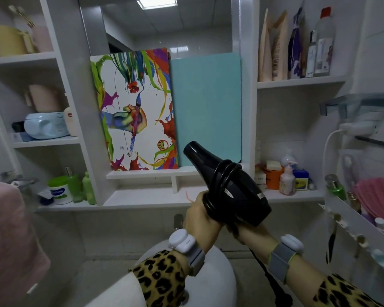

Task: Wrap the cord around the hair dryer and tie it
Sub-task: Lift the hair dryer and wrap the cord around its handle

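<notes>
Black hair dryer (228,182) held up in the air over the white sink (220,275), nozzle pointing up and left toward the shelf with the painted board (135,109). Cord (225,173) looped several times around the barrel and down around the handle. Left hand (201,214) with fingers closed around the handle and cord loops. Right hand (247,234) under the body, fingers closed on the cord, loose end trailing down past the wrist. Leopard-print sleeves (162,278) on both arms.

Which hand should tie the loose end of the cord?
Probably the right hand: the loose black cord hangs just beneath it, while the left hand grips the black hair dryer.
</notes>
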A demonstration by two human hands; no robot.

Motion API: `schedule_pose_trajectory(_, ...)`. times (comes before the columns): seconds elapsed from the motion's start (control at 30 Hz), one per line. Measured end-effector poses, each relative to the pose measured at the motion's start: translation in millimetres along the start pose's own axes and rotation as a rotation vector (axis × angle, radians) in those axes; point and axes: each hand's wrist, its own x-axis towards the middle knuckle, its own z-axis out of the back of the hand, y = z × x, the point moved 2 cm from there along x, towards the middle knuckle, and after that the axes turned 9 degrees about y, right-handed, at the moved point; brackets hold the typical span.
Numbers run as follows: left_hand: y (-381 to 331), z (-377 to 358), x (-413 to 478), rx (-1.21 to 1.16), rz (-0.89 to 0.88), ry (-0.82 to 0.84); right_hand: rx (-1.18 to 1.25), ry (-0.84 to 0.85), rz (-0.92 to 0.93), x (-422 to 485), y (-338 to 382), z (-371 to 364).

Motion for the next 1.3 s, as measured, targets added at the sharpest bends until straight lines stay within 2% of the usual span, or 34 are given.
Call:
schedule_pose_trajectory(0.17, -4, -16, 7, -0.055, 0.106, -0.035, 0.077, 0.0, -0.058, -6, 2, 6)
schedule_pose_trajectory(0.3, -10, -27, 15, -0.155, 0.208, -0.064, 0.146, 0.007, 0.071, -7, -1, 11)
schedule_pose_trajectory(0.37, -12, -31, 17, -0.113, 0.251, -0.075, 0.202, -0.008, 0.158, -10, -6, 11)
schedule_pose_trajectory(0.53, -19, -33, 17, -0.126, 0.27, -0.132, 0.267, 0.046, 0.201, -7, -5, 7)
schedule_pose_trajectory(0.73, -23, -24, 16, -0.287, 0.32, -0.048, 0.159, 0.132, 0.252, -12, 0, 17)
schedule_pose_trajectory(0.93, -20, -32, 12, -0.552, 0.379, -0.065, 0.159, 0.145, 0.302, -11, 0, 9)
schedule_pose_trajectory(1.3, -13, -49, 9, -0.469, 0.321, -0.236, 0.04, 0.113, 0.287, -12, -2, 10)
